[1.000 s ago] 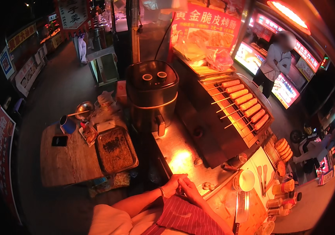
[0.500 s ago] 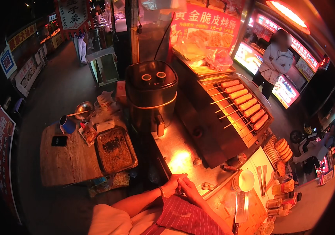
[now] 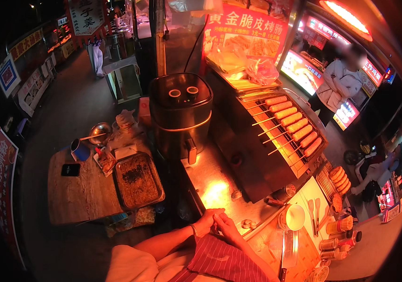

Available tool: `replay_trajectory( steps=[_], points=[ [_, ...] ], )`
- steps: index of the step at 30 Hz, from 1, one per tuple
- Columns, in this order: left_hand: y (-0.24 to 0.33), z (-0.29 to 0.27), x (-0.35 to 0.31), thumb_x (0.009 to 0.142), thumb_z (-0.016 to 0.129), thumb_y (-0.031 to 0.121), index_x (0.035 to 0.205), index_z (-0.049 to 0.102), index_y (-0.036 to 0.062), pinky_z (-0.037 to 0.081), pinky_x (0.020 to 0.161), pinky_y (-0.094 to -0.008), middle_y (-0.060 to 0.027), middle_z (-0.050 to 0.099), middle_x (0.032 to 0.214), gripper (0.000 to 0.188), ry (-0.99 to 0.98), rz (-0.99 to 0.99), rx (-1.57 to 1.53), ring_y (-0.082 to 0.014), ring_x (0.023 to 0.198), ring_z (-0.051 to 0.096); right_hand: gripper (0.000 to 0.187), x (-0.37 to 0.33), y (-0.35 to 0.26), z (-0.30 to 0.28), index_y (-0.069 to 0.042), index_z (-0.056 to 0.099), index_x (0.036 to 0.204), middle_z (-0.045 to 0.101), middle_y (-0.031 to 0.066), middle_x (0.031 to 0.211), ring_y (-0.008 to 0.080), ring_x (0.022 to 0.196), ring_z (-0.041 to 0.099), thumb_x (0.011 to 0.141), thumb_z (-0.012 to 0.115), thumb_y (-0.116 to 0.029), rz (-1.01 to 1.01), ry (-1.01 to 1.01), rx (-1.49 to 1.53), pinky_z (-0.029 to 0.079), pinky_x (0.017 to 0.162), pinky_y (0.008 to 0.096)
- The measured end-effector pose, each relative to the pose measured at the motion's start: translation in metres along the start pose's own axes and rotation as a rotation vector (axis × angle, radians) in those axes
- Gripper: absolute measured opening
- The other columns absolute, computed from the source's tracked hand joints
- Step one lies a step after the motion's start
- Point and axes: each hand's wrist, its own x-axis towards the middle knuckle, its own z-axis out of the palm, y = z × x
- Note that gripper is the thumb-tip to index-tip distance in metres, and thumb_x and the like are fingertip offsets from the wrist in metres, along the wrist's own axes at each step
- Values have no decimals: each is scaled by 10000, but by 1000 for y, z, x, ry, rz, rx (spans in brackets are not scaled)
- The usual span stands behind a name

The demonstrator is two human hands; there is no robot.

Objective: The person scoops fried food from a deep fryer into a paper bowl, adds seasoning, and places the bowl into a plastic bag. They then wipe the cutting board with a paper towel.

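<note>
**Pale lumps off to the right of folded hands**

Small pale lumps [image 3: 248,224] on the steel counter [image 3: 205,181], close to its near edge — just to the right of the right hand [image 3: 228,226], apart from its fingers. Bunched together, roundish, with no clear long axis. Nearer to the right hand than to the left hand [image 3: 204,223], and more to the side of the fingertips than straight ahead of them.

Both hands folded together above a striped apron [image 3: 220,258], fingers curled in against each other with no visible spread. Nothing seen in the grasp; impossible to say about anything small tucked between the palms.

To the right of the lumps, a chopping board [image 3: 263,245] with a broad knife [image 3: 291,249] lying lengthwise, handle toward the body. Past the knife's far end, a white tub [image 3: 296,216].

Farther off, ahead and to the right, a row of sausages [image 3: 297,126] across the grill [image 3: 257,171] — sticks pointing left and slightly back toward the body. Ahead, a black fryer [image 3: 182,113] with two knobs; at left, a wooden table [image 3: 79,197]. Beyond the grill, a person [image 3: 341,82] with arms folded.
</note>
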Motion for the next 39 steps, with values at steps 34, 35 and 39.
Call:
replay_trajectory(
  steps=[34, 35, 39],
  points=[
    [286, -62, -1, 688, 807, 126, 1477, -69, 55, 62, 1144, -492, -320, -63, 1497, 1180, 1014, 1339, 1121, -436, 1408, -26, 451, 192, -60, 72, 81, 599, 1038, 643, 197, 728, 254, 744, 633, 645, 687, -121, -259, 461, -530, 500, 685, 336],
    [286, -62, 1, 692, 807, 139, 1476, -65, 50, 64, 1144, -491, -326, -58, 1495, 1176, 1003, 1338, 1128, -437, 1408, -24, 399, 177, -56, 67, 56, 612, 980, 646, 225, 798, 327, 791, 632, 646, 681, -152, -200, 450, -500, 507, 725, 381],
    [283, -65, 10, 720, 802, 218, 1476, -37, 35, 68, 1148, -486, -329, -25, 1495, 1144, 975, 1330, 1174, -431, 1410, -12, 351, 120, -26, 51, 36, 618, 924, 641, 257, 846, 414, 825, 623, 651, 668, -178, -221, 503, -431, 512, 756, 436]
  ],
)
